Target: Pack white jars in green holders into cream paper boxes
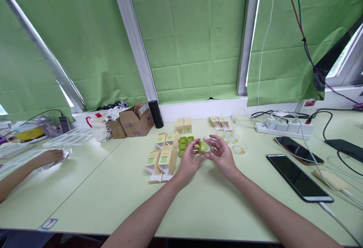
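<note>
Between my two hands is a small green plastic container with a clear cover [203, 147]. My left hand [188, 161] grips its left side with the fingertips. On the other side, the thumb and fingers of my right hand [222, 155] close around its clear part. Just behind my left hand stand several small green open cups [183, 140]. Clear plastic covers with yellow spots [239, 148] lie beyond my right hand. To the left are several open kraft paper boxes [167, 159] with green squares on them.
More kraft boxes [184, 125] stand toward the wall, near a black cylinder [155, 114] and a cardboard carton [137, 119]. On the right lie a phone [299, 177], a second phone [297, 149], cables and a power strip [283, 130]. Another person's hand [50, 157] holds a clear bag at left.
</note>
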The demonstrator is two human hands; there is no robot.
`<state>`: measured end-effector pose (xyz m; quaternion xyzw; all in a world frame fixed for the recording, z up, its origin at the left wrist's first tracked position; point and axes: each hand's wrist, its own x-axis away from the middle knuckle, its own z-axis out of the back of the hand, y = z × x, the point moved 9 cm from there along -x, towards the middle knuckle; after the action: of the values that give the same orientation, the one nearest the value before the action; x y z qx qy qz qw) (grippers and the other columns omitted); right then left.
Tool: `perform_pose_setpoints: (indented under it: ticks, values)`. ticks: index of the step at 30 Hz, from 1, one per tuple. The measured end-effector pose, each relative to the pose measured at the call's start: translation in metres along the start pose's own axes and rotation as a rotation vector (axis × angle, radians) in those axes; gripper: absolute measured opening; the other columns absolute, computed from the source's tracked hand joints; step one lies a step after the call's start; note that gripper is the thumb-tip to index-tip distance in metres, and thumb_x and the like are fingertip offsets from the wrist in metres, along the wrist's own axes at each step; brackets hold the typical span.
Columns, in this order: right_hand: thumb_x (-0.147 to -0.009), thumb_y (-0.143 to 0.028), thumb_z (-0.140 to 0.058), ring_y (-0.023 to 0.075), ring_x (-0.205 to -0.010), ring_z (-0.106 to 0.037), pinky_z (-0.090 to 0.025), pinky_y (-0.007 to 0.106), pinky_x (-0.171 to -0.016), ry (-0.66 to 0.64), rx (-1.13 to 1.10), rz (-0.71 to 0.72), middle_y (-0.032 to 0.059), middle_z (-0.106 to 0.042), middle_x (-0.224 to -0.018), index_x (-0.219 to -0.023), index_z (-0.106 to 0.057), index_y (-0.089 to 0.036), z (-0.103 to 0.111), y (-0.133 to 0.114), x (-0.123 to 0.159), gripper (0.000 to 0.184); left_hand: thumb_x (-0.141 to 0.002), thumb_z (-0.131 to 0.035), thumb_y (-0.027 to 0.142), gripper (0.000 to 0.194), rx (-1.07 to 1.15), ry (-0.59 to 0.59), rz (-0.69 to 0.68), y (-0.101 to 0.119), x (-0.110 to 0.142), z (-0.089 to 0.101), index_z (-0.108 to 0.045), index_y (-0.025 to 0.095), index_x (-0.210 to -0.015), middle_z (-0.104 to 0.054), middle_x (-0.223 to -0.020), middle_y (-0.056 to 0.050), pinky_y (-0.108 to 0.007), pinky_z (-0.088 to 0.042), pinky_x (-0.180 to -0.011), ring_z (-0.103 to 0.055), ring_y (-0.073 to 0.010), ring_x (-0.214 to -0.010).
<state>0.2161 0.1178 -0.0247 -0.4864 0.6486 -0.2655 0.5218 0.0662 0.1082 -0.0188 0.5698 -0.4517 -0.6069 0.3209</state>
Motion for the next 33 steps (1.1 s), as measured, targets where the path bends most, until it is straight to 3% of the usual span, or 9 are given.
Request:
perform_pose_setpoints:
  ticks: [4, 9, 14, 20, 27, 33]
  values:
    - [-0.068, -0.028, -0.093, 0.0285, -0.118, -0.067, -0.055, 0.045, -0.098, -0.026, 0.013, 0.034, 0.0084, -0.072, -0.123, -0.131, -0.058, -0.031, -0.003, -0.003, 0.000, 0.072, -0.081, -0.087, 0.033, 0.055, -0.019, 0.002, -0.016, 0.007, 0.000, -0.001, -0.065, 0.022, -0.131, -0.063, -0.136, -0.013, -0.042, -0.051, -0.108, -0.062, -0.0284, -0.127]
    - [-0.072, -0.026, -0.084, 0.0284, -0.120, -0.063, -0.056, 0.041, -0.090, 0.000, 0.068, 0.075, 0.0083, -0.068, -0.124, -0.129, -0.060, -0.030, 0.001, -0.009, 0.001, 0.062, -0.084, -0.082, 0.028, 0.047, -0.045, 0.018, -0.049, 0.010, -0.001, 0.001, -0.066, 0.023, -0.128, -0.061, -0.135, -0.011, -0.040, -0.051, -0.107, -0.062, -0.0266, -0.124]
    - [-0.075, -0.021, -0.072, 0.0266, -0.106, -0.062, -0.056, 0.037, -0.075, 0.160, 0.155, 0.062, 0.0062, -0.066, -0.109, -0.120, -0.064, -0.029, 0.018, -0.010, 0.000, 0.046, -0.085, -0.078, 0.025, 0.046, -0.178, 0.053, -0.103, 0.016, -0.001, 0.006, -0.065, 0.023, -0.129, -0.061, -0.136, -0.012, -0.042, -0.050, -0.106, -0.062, -0.0264, -0.121]
    - [-0.076, -0.031, -0.073, 0.0244, -0.088, -0.060, -0.050, 0.033, -0.061, 0.311, 0.180, 0.034, 0.0055, -0.064, -0.099, -0.114, -0.065, -0.026, 0.039, -0.006, -0.005, 0.039, -0.088, -0.074, 0.021, 0.041, -0.460, 0.019, -0.159, 0.029, 0.005, 0.002, -0.068, 0.025, -0.129, -0.063, -0.132, -0.011, -0.044, -0.046, -0.109, -0.058, -0.0289, -0.125]
    - [-0.077, -0.029, -0.070, 0.0229, -0.084, -0.060, -0.051, 0.036, -0.067, 0.338, 0.227, 0.035, 0.0037, -0.066, -0.095, -0.110, -0.066, -0.025, 0.045, -0.003, -0.005, 0.034, -0.084, -0.077, 0.018, 0.045, -0.823, -0.138, -0.116, 0.008, 0.010, -0.010, -0.068, 0.028, -0.127, -0.065, -0.127, -0.008, -0.051, -0.038, -0.110, -0.056, -0.0319, -0.125]
    - [-0.081, -0.031, -0.067, 0.0241, -0.083, -0.062, -0.052, 0.040, -0.076, 0.344, 0.337, 0.046, 0.0036, -0.069, -0.090, -0.102, -0.070, -0.024, 0.047, -0.005, -0.006, 0.023, -0.085, -0.077, 0.018, 0.042, -0.923, -0.198, -0.105, 0.006, 0.012, -0.017, -0.066, 0.026, -0.125, -0.066, -0.124, -0.008, -0.050, -0.037, -0.106, -0.055, -0.0316, -0.124]
